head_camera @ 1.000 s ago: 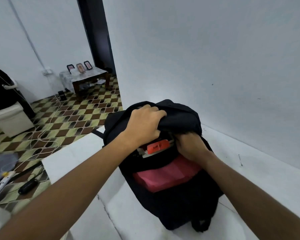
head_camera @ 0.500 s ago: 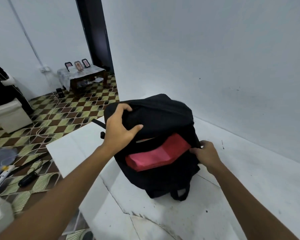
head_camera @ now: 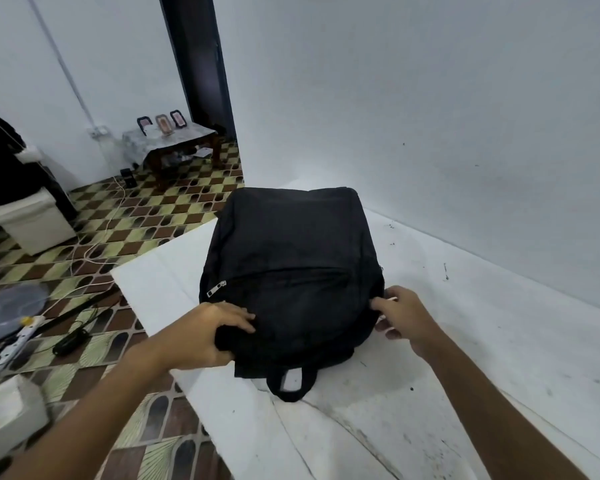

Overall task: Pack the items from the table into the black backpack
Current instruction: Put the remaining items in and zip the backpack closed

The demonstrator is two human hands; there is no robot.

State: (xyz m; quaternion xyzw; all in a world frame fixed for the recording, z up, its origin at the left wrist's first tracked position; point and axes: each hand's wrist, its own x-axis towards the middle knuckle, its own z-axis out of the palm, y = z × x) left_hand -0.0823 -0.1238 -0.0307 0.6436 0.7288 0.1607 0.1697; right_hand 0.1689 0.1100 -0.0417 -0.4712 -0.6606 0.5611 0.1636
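Black backpack (head_camera: 291, 271) lies on the white table (head_camera: 465, 341), both hands gripping its near corners: left (head_camera: 201, 336), right (head_camera: 404, 315).

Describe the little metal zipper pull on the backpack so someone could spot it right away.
Find the black backpack lying flat on the white table. On its front, left end of the pocket seam, just above the left hand, hangs the zipper pull: the only silvery metal on the black fabric.

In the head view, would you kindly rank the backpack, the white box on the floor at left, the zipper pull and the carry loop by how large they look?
1. Backpack
2. White box, though it sits farther from the camera, so its true size is unsure
3. Carry loop
4. Zipper pull
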